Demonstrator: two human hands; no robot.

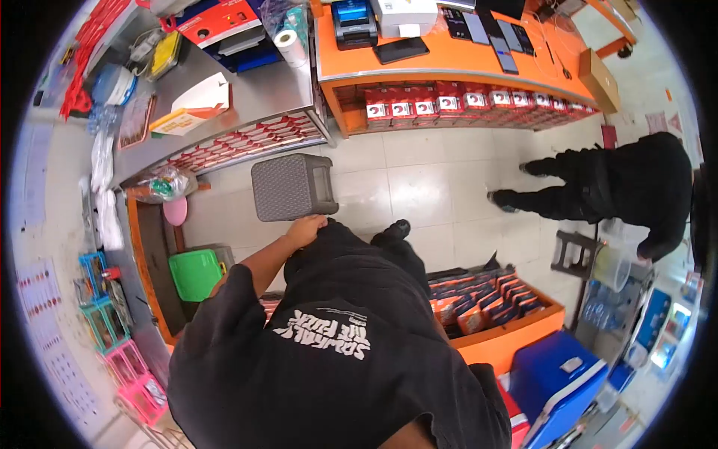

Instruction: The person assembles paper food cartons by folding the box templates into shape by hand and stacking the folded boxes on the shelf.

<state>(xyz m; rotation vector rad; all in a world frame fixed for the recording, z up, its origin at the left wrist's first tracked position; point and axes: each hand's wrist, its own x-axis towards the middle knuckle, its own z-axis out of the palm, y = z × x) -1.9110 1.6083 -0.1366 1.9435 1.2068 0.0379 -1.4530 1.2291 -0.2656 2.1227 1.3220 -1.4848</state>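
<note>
My left hand (307,230) is at my thigh, just below the front edge of a grey woven-pattern stool (284,187); its fingers look curled, but what they hold, if anything, is hidden. The stool stands on the tiled floor ahead of me. My right hand does not show; only part of that arm appears at the bottom edge, below the black shirt (336,374).
An orange counter (449,67) with red boxes beneath stands ahead, and a metal counter (284,90) at front left. A person in black (636,179) is at the right. Near me are a green plastic item (196,275), an orange bin (516,329) and a blue cooler (553,382).
</note>
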